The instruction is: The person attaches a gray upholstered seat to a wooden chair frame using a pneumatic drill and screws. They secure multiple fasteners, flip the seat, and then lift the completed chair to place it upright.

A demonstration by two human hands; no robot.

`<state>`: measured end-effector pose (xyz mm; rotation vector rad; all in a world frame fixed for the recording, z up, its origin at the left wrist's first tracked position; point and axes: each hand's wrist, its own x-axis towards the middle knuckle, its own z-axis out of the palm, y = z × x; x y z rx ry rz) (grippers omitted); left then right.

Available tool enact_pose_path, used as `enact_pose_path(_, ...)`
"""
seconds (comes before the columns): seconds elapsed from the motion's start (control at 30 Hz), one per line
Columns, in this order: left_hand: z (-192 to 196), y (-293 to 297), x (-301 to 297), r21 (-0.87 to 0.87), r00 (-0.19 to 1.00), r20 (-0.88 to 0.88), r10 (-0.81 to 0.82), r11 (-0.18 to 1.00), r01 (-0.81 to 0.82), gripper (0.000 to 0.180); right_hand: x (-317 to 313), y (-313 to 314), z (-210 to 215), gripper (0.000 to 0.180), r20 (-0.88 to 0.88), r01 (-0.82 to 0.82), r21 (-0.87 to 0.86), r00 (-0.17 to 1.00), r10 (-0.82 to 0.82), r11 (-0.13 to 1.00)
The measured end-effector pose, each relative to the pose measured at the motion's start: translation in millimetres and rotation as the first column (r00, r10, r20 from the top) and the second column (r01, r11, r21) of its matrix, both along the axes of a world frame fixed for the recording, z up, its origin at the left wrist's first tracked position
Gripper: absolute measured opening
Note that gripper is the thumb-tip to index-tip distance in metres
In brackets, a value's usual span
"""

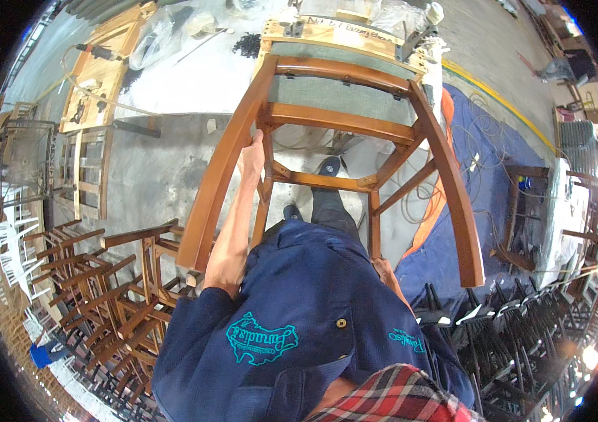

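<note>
A brown wooden chair frame (225, 176) hangs in front of me, tilted, with its long curved posts running toward me and its cross rails spanning between them. My left hand (251, 156) is closed around the inner side of the left post, just below a cross rail. My right hand (384, 271) is closed at the end of a shorter leg, lower right of the middle; my sleeve and jacket partly hide it. Beyond the frame's far rail lies a wooden jig (344, 32) with a grey-green padded surface, set at the workbench edge.
A white-topped workbench (179, 91) holds a pile of small black pieces (246, 45) and plastic bags. On the left, an air tool (95, 51) lies on a wooden board. Stacked brown frames (112, 302) stand lower left, black chairs (503, 323) lower right. Hoses cross a blue sheet (481, 204).
</note>
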<state>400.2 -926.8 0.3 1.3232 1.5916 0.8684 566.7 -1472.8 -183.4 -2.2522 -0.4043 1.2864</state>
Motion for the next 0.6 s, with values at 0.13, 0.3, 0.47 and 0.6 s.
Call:
enact_pose_path(0.13, 3, 0, -1, -0.077, 0.995, 0.006, -0.101, 0.992, 0.101, 0.042, -14, -15, -34, 0.038, 0.122, -0.072, 0.042, 0.990, 0.066, 0.997)
enact_pose_path(0.3, -7, -3, -1, -0.022, 0.991, 0.031, -0.129, 0.991, 0.129, 0.054, 11, 27, -3, 0.050, -0.170, 0.486, -0.209, 0.836, -0.521, 0.848)
enact_pose_path(0.47, -30, -12, -3, 0.014, 0.986, -0.137, -0.094, 0.995, 0.097, 0.057, 77, 112, 136, 0.075, -0.692, 0.893, 0.263, 0.438, -0.573, 0.366)
enact_pose_path(0.6, -23, -13, -15, 0.008, 0.991, -0.076, -0.111, 0.994, 0.112, 0.055, 111, 199, 308, 0.060, -0.744, 0.714, 0.502, 0.644, -0.177, 0.488)
